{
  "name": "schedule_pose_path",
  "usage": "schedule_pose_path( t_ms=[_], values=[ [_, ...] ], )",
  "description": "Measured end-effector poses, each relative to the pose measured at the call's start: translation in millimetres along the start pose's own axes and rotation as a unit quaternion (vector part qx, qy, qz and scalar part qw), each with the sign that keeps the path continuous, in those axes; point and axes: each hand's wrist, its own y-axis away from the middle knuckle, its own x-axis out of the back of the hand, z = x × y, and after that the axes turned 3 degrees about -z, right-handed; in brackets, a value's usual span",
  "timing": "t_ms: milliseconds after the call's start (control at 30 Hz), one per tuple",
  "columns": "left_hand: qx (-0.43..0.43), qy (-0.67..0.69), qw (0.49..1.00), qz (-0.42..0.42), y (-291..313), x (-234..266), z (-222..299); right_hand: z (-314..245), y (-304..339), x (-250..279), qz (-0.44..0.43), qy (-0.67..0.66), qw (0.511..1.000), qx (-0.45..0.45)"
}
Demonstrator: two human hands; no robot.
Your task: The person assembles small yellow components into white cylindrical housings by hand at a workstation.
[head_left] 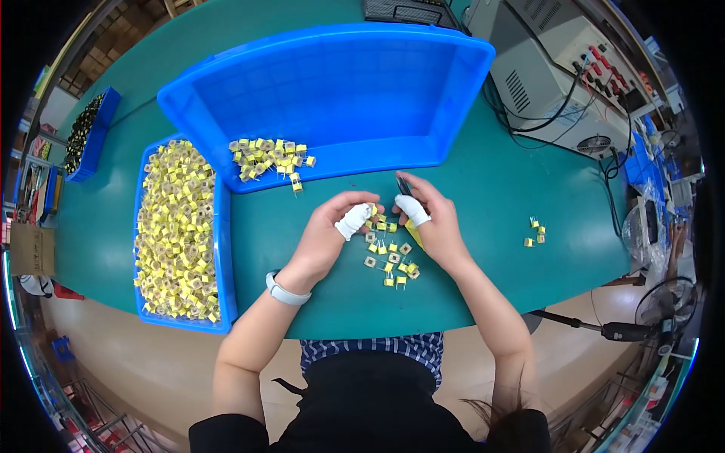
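Black clothing (362,408) on the person's torso lies nearest the camera, below the worktop (491,204). Left hand (332,223): white-covered thumb and fingers pinch a yellow-wrapped transformer (374,211), mostly hidden, so the direction of its pins cannot be told. Right hand (432,215): fingers close around a slim dark tool (401,183), its long axis running away from the person and slightly left; a yellow part beneath the palm may be its handle. The two hands almost meet, presumably to bring tool and transformer together. Between the forearms lie loose transformers (393,258), pins pointing various ways, probably kept there for short reach. Beyond the hands, a large blue bin (332,83) opens toward the person, perhaps so parts can be pushed in easily; its cluster (264,158) gathers at the near left. At left, a filled blue bin (224,257) runs lengthwise away from the person. Far right, a small group (541,238) sits apart, possibly sorted out.
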Motion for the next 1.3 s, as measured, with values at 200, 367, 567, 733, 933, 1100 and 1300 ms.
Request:
schedule_pose_path(
  t_ms=[200, 367, 567, 733, 933, 1100, 1300],
  values=[
    [-0.012, 0.043, 0.999, -0.01, 3.8, 10.1, -13.5, 3.5, 18.5, 0.3, -0.001, 0.091, 0.991, 0.096],
    [-0.008, 0.157, 0.988, -0.012, 4.2, -2.1, -3.5, 7.9, 26.0, -0.2, 0.017, 0.107, 0.988, 0.113],
    [-0.034, 0.162, 0.986, -0.02, 4.7, 5.2, -13.5, 8.9, 28.3, -5.7, 0.024, 0.133, 0.98, 0.146],
    [-0.033, 0.111, 0.993, -0.013, 5.1, 1.5, -12.2, 8.9, 28.7, -6.1, 0.022, 0.136, 0.979, 0.151],
    [-0.058, 0.079, 0.995, -0.021, 5.1, 0.1, -17.3, 8.7, 28.4, -7.5, 0.026, 0.166, 0.966, 0.197],
    [-0.063, 0.071, 0.995, -0.019, 6.6, -4.1, -15.2, 6.9, 26.5, -7.6, 0.043, 0.198, 0.95, 0.237],
    [-0.06, 0.069, 0.996, -0.012, 7.7, -4.2, -15.8, 7.3, 26.3, -9.0, 0.045, 0.194, 0.952, 0.234]
  ],
)
